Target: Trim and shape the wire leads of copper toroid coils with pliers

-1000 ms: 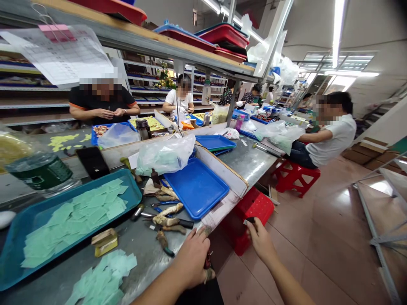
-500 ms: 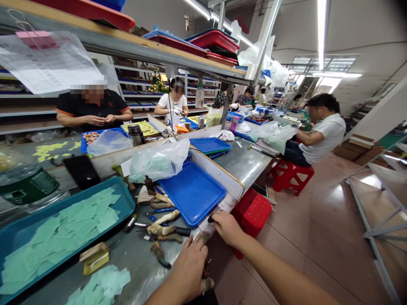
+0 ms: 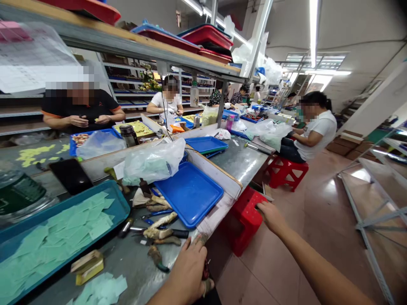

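My left hand (image 3: 190,264) lies at the near edge of the metal workbench (image 3: 146,271), fingers bent over the edge and thumb below. Between thumb and fingers shows a dark red thing (image 3: 206,270), mostly hidden, whose kind I cannot make out. Out over the floor, beside the red stool (image 3: 246,220), my right hand (image 3: 270,215) is closed in a pinch, with something small and dark at its fingertips. An empty blue tray (image 3: 190,192) sits beyond my left hand. Tape-wrapped hand tools (image 3: 159,231) lie to that hand's left.
A teal tray (image 3: 122,207) of pale green sheets stands at the left, with more loose green pieces (image 3: 101,290) and a small wooden block (image 3: 87,264) in front. A plastic bag (image 3: 152,161) lies behind the tools. Several people sit at the benches; one (image 3: 314,131) is on a stool at right.
My right hand has moved right, from the bench edge by the blue tray to above the floor near the red stool. My left hand stays at the edge. The view has shifted slightly.
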`<state>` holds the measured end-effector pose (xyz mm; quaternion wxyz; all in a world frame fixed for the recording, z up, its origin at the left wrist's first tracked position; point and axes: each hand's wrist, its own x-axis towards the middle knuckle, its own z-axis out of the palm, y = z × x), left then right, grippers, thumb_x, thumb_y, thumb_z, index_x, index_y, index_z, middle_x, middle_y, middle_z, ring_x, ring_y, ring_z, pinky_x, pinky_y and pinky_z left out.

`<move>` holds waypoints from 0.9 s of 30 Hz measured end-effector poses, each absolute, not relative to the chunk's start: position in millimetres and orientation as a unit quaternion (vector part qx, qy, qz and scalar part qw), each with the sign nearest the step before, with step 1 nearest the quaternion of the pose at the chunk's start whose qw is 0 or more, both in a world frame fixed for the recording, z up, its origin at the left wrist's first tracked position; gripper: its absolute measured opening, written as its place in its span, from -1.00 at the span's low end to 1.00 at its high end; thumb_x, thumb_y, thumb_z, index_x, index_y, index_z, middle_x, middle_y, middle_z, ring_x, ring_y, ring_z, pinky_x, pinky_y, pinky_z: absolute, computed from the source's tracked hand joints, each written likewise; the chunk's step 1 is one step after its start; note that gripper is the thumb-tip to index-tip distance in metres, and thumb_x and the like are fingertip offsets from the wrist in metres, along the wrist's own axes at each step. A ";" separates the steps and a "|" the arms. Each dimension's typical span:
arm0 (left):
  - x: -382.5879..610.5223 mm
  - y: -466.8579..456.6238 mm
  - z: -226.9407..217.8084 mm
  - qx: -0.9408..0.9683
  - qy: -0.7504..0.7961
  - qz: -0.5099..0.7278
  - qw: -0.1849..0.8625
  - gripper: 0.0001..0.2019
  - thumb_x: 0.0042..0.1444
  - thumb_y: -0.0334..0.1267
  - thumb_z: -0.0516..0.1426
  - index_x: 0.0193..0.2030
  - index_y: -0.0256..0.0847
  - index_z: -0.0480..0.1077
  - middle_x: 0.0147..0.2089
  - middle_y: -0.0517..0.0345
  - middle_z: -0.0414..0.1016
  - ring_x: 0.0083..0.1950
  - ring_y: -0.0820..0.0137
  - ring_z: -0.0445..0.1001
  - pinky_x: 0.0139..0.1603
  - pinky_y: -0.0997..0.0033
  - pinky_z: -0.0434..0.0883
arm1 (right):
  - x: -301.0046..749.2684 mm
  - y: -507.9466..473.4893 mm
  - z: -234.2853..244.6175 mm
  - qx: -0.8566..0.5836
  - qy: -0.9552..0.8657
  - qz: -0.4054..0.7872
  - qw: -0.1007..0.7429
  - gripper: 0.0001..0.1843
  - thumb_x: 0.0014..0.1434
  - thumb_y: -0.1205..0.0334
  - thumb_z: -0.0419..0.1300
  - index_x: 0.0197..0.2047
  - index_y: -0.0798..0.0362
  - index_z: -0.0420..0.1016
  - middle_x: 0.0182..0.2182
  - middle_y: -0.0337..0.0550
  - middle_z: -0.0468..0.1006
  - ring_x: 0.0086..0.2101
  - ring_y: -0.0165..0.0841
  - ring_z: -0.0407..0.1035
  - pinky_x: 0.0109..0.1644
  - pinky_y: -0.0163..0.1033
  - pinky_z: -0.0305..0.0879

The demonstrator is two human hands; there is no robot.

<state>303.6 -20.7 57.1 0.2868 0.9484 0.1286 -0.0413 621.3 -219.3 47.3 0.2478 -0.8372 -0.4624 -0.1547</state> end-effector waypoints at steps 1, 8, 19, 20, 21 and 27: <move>304.3 -21.6 59.3 0.946 0.130 -0.037 0.295 -0.54 -0.23 -0.09 0.47 -0.20 -0.24 0.52 0.25 -0.26 0.49 0.48 -0.09 0.25 0.56 -0.14 -0.02 | 619.6 -237.9 43.1 -0.853 -0.427 -0.129 0.271 -0.58 0.38 -0.07 0.21 -0.34 0.10 0.48 -0.44 -0.25 0.50 -0.44 -0.43 0.39 -0.29 -0.26 0.40; 284.8 -26.9 97.0 0.908 0.178 0.022 0.378 -0.52 -0.10 0.07 0.42 -0.17 -0.15 0.41 -0.03 0.05 0.52 0.04 0.12 0.47 0.18 0.08 0.38 | 480.0 -254.5 -11.4 -0.842 -0.232 0.059 0.483 -0.30 0.22 -0.42 0.12 -0.23 0.13 0.61 -0.47 -0.07 0.60 -0.46 -0.22 0.50 -0.39 -0.16 0.44; 180.5 -17.0 143.8 0.825 0.305 0.176 0.443 -0.53 -0.07 -0.02 0.43 -0.13 -0.12 0.35 -0.21 0.22 0.48 -0.24 0.35 0.42 -0.22 0.39 0.35 | 348.3 -157.9 118.2 -0.627 -0.455 0.221 0.592 -0.78 0.34 0.13 0.30 0.01 -0.02 0.64 -0.18 -0.10 0.67 -0.20 -0.24 0.58 -0.14 -0.22 0.54; 173.5 -18.0 143.6 0.834 0.306 0.187 0.419 -0.55 -0.04 -0.02 0.42 -0.12 -0.12 0.36 -0.20 0.20 0.49 -0.22 0.32 0.45 -0.21 0.37 0.36 | 339.3 -153.8 126.2 -0.609 -0.506 0.189 0.581 -0.85 0.35 0.19 0.27 -0.06 -0.04 0.65 -0.22 -0.12 0.67 -0.24 -0.26 0.57 -0.17 -0.23 0.54; 167.2 -19.1 143.2 0.843 0.304 0.198 0.397 -0.56 -0.02 -0.02 0.40 -0.11 -0.12 0.37 -0.19 0.17 0.51 -0.20 0.30 0.47 -0.20 0.35 0.38 | 331.0 -150.0 132.3 -0.588 -0.552 0.155 0.570 -0.88 0.37 0.25 0.24 -0.12 -0.04 0.64 -0.26 -0.13 0.65 -0.26 -0.28 0.57 -0.20 -0.24 0.53; 142.1 -22.2 143.1 0.871 0.300 0.244 0.303 -0.63 0.07 -0.02 0.35 -0.11 -0.12 0.37 -0.20 0.14 0.53 -0.19 0.26 0.50 -0.15 0.27 0.40 | 303.8 -135.1 143.4 -0.552 -0.639 0.042 0.535 -0.85 0.37 0.40 0.18 -0.11 0.00 0.55 -0.27 -0.12 0.63 -0.29 -0.33 0.54 -0.22 -0.25 0.51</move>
